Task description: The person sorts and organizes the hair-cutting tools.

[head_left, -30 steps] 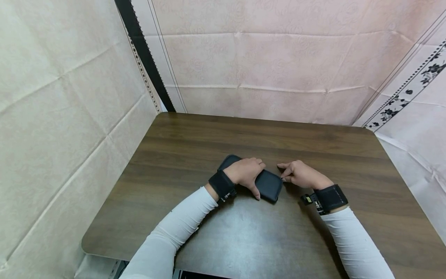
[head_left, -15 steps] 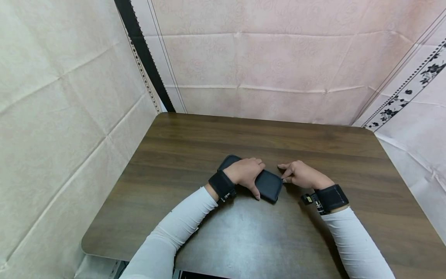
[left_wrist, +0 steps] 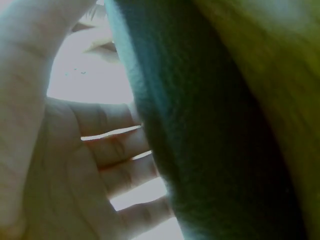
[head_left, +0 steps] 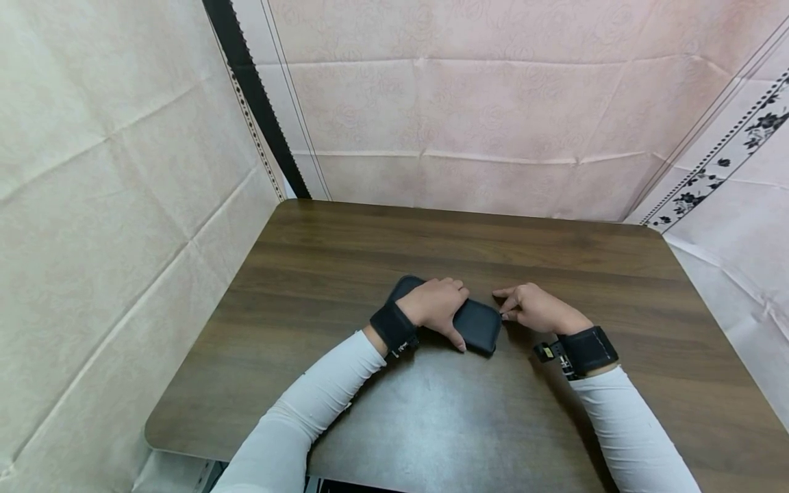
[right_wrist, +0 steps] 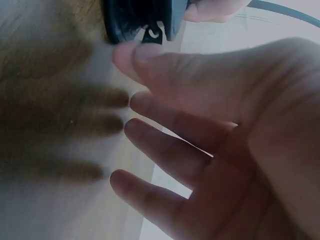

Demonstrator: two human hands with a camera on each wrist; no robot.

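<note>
A dark zippered case [head_left: 479,325], oblong with rounded corners, lies at an angle on the wooden table. My left hand [head_left: 434,306] reaches over its middle and grips it between thumb and fingers. Up close in the left wrist view, the side of the case [left_wrist: 200,125] has a grained surface, with fingertips against it. At the case's right end, my right hand [head_left: 536,308] pinches a small black zipper pull [right_wrist: 152,36] between thumb and index finger. The other fingers of that hand spread loosely. Seen from the right wrist, the case's end [right_wrist: 127,15] shows a gap beside the pull.
The brown wood-grain table [head_left: 370,239] has rounded corners and a bright reflection near its front. Pale patterned sheets [head_left: 493,109] hang behind it and at both sides. A dark strip [head_left: 259,96] runs down at the back left corner.
The case has shifted very slightly to the right, and its right end sits a little further over. My left thumb and my right hand have moved marginally right with it.
</note>
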